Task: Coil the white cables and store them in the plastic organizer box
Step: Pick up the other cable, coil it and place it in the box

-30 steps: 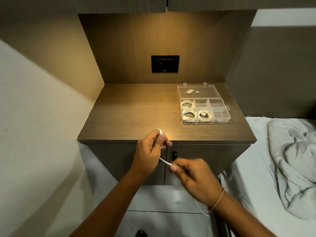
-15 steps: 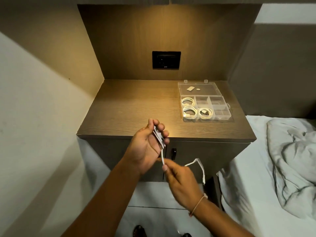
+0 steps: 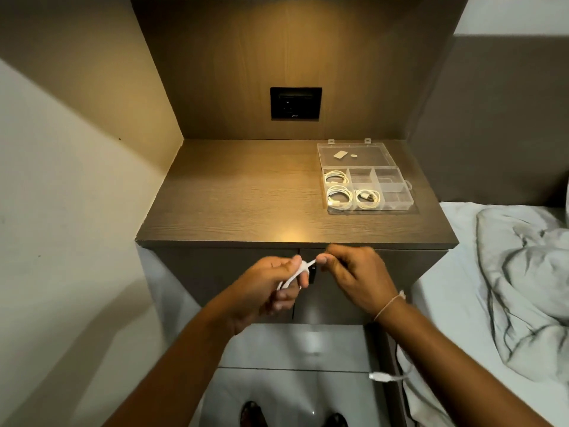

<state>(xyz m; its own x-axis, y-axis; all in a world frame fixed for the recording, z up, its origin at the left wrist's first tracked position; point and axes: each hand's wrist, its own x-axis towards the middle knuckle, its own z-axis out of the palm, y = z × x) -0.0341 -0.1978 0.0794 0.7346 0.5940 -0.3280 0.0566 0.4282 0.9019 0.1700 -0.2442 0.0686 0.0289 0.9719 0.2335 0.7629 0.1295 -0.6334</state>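
The left hand [image 3: 264,288] is curled nearly closed around a few loops of white cable [image 3: 297,272], thumb pressed on the strand. Just to its right, the right hand [image 3: 357,277] pinches the same cable between thumb and fingertips, the other fingers folded in. The cable's loose end [image 3: 380,376] hangs low beneath the right wrist. Farther right, on the wooden nightstand [image 3: 240,198], the open plastic organizer box [image 3: 397,192] holds three coiled cables [image 3: 338,197] in its left and middle compartments.
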